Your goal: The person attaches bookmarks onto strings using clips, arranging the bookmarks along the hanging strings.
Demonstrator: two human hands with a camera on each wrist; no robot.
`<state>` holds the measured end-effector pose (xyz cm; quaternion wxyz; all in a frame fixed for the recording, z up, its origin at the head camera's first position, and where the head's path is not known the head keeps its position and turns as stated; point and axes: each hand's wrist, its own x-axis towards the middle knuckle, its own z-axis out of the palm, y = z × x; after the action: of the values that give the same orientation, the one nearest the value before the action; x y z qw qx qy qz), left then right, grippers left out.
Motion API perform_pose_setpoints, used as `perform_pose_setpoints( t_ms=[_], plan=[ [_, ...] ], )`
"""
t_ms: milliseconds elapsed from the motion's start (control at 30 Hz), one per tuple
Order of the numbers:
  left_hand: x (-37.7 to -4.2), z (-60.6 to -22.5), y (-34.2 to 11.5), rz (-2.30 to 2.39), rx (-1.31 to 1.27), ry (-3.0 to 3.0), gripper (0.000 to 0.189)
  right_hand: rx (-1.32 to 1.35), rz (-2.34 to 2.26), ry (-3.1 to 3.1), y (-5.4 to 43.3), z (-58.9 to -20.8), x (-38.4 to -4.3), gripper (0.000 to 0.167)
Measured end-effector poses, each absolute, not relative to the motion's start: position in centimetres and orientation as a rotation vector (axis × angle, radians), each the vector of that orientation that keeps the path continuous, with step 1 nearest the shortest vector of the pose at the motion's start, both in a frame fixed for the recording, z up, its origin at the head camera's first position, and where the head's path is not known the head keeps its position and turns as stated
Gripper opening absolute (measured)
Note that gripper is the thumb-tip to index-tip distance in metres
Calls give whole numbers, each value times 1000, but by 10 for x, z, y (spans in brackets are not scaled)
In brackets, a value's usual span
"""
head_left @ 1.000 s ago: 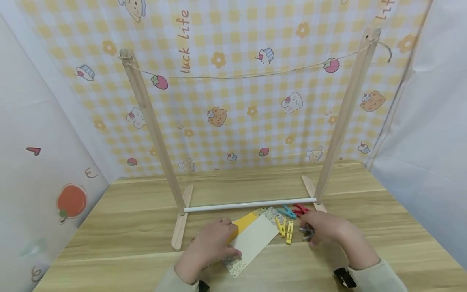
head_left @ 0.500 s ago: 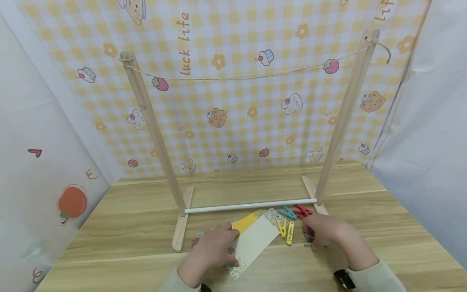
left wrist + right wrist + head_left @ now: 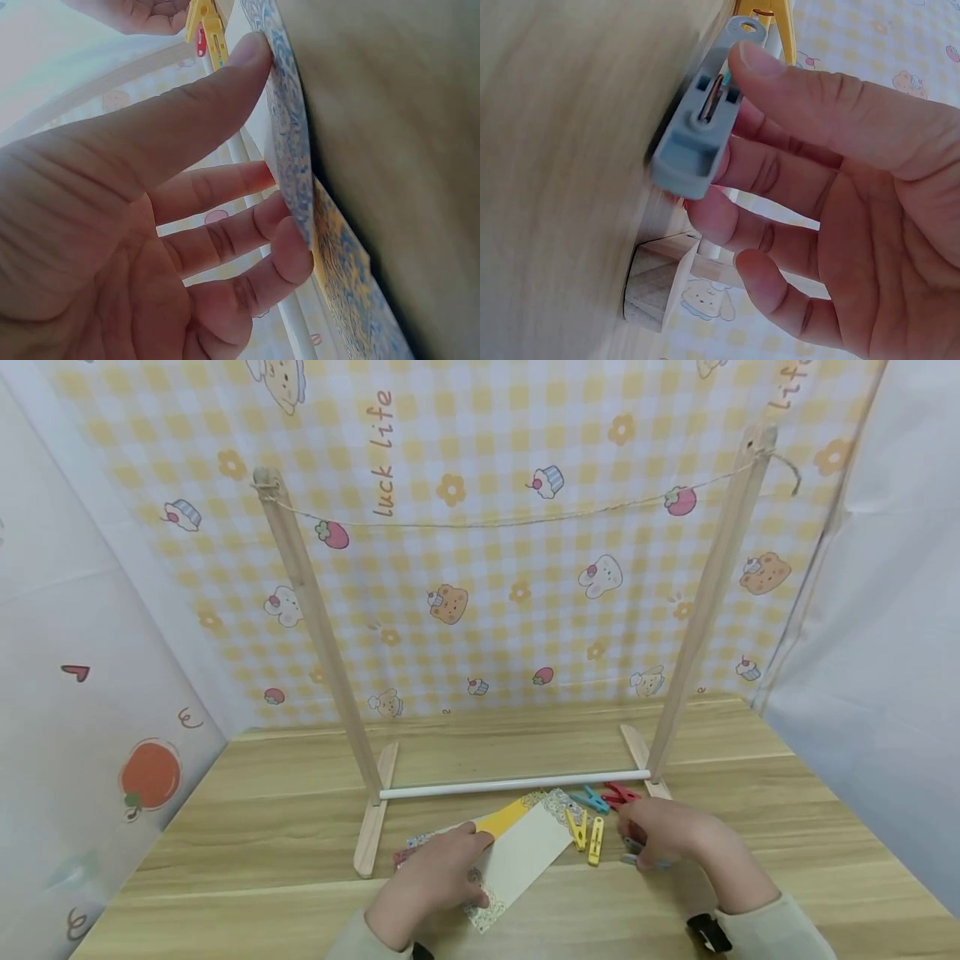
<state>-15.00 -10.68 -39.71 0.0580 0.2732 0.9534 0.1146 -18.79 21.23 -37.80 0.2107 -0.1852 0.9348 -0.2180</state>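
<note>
My left hand [image 3: 437, 875] rests on a fan of overlapping paper cards, its thumb on the lower patterned edge of a cream card [image 3: 525, 852]. In the left wrist view its fingertips touch the cards with relaxed fingers. A yellow card [image 3: 506, 817] lies partly beneath the cream one. On the right, my right hand [image 3: 663, 831] pinches a grey clothespin [image 3: 705, 124] between thumb and fingers, low over the table. Two yellow clothespins [image 3: 596, 842] lie between the hands. Blue [image 3: 592, 798] and red [image 3: 620, 794] clothespins lie just behind them.
A wooden frame stands behind the hands, with a left post [image 3: 318, 627], a right post [image 3: 705, 618] and a white bar [image 3: 517, 784] low between them. A slack string [image 3: 480, 525] spans the post tops. Patterned cloth [image 3: 495, 643] hangs behind.
My right hand has shifted slightly around the grey clothespin, which has turned and come lower. My left hand has slid slightly on the cards, uncovering more at the left.
</note>
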Motion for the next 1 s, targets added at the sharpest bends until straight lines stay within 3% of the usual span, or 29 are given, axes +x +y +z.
perform_pose_setpoints(
  t_ms=[267, 467, 1000],
  plan=[
    [-148, -396, -109, 437, 797, 2853, 71, -595, -669, 2604, 215, -379, -190, 28],
    [-148, -395, -110, 450, 817, 2840, 68, -660, -661, 2617, 220, -378, -190, 27],
    [-152, -388, -113, 736, 753, 2762, 23, -750, -777, 2640, 222, -384, -193, 19]
  ],
)
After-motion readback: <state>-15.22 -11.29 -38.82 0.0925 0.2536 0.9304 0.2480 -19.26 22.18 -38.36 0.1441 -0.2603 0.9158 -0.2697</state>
